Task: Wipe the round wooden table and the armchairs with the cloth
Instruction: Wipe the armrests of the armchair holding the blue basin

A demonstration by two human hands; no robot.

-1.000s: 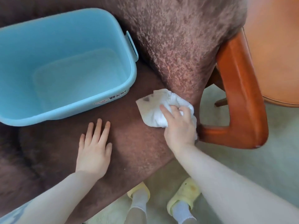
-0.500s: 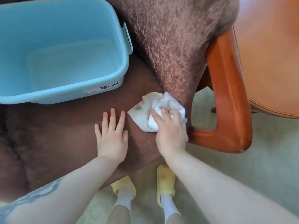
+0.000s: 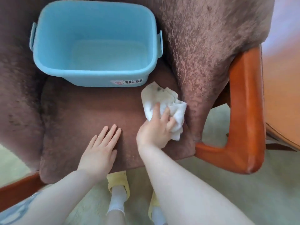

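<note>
Brown plush seat (image 3: 84, 114) over green carpet (image 3: 243, 200); tub (image 3: 95, 44) at 11 o'clock. Right hand (image 3: 155, 129) grips cloth (image 3: 164, 104); left hand (image 3: 100, 151) spread flat.

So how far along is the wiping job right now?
Nothing looks clearly finished. In hand: the right hand grips the cloth on the armchair seat, the left hand flat beside it. Left: the wooden armrest and round table, both untouched now.

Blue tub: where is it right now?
Head view: the blue tub sits at the back of the brown armchair seat, up and left of the white cloth gripped by the right hand.
</note>
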